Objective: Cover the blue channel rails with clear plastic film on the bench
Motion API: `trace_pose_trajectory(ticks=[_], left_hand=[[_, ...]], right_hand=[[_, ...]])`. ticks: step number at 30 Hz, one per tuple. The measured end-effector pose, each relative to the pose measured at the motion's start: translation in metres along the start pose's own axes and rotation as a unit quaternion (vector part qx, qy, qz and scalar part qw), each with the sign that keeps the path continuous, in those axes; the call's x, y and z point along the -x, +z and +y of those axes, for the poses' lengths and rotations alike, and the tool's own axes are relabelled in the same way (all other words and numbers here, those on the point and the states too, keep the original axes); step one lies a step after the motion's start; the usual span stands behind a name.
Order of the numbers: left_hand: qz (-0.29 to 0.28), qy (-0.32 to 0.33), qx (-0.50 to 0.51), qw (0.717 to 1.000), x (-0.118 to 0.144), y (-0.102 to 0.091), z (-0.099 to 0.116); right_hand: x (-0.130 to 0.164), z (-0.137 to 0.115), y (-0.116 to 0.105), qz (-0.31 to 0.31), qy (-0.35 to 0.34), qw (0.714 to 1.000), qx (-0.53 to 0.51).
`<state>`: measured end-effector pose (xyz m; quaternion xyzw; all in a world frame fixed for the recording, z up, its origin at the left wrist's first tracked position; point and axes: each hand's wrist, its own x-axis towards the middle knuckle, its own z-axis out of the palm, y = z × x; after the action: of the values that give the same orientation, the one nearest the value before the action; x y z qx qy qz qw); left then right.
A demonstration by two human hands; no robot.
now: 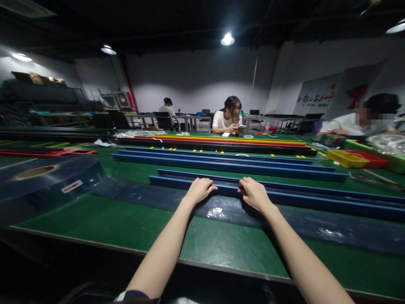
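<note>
left hand (198,190): resting on near blue rail (284,196), fingers curled over its top edge, close together
right hand (253,193): on same rail, just beside left, fingers bent over the edge, close together
near blue rail: lying lengthwise across green table (95,217), near its front edge
clear film strip (221,209): flat under rail, along front edge
film roll (41,179): left edge
second blue rail (221,162): farther back
yellow tray (346,158): right edge
</note>
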<state>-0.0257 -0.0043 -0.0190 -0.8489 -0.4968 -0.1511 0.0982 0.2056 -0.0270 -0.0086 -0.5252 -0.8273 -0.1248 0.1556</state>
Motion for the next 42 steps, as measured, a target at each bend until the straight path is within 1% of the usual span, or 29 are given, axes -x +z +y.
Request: trace_pose_trajectory(ticks=[8, 17, 26, 30, 32, 34, 36, 42], left_hand=[[0.002, -0.008, -0.004, 1.0, 0.0, 0.003, 0.003], [-0.004, -0.014, -0.007, 1.0, 0.001, 0.0, 0.005], [0.006, -0.004, 0.017, 1.0, 0.001, 0.004, 0.002], [0.004, -0.004, 0.021, 1.0, 0.001, 0.004, 0.001], [0.001, -0.005, 0.022, 1.0, 0.002, 0.004, 0.0], [0.003, -0.001, 0.025, 1.0, 0.002, 0.003, 0.001], [0.008, 0.009, 0.031, 0.999, 0.002, 0.001, 0.001], [0.044, 0.029, 0.032, 0.998, 0.002, -0.003, 0.006]], right_hand=[[0.0, 0.002, 0.001, 0.013, 0.004, 1.0, -0.012], [0.001, 0.004, 0.001, 0.013, 0.006, 1.0, -0.018], [0.002, 0.008, 0.002, -0.01, -0.001, 0.999, -0.044], [0.002, 0.012, 0.004, -0.04, 0.017, 0.998, -0.044], [0.002, 0.016, 0.004, -0.043, 0.024, 0.998, -0.041], [0.002, 0.021, 0.003, -0.032, 0.027, 0.998, -0.04], [0.002, 0.027, 0.001, -0.008, 0.037, 0.999, -0.039], [0.002, 0.041, 0.002, 0.081, 0.106, 0.991, -0.003]])
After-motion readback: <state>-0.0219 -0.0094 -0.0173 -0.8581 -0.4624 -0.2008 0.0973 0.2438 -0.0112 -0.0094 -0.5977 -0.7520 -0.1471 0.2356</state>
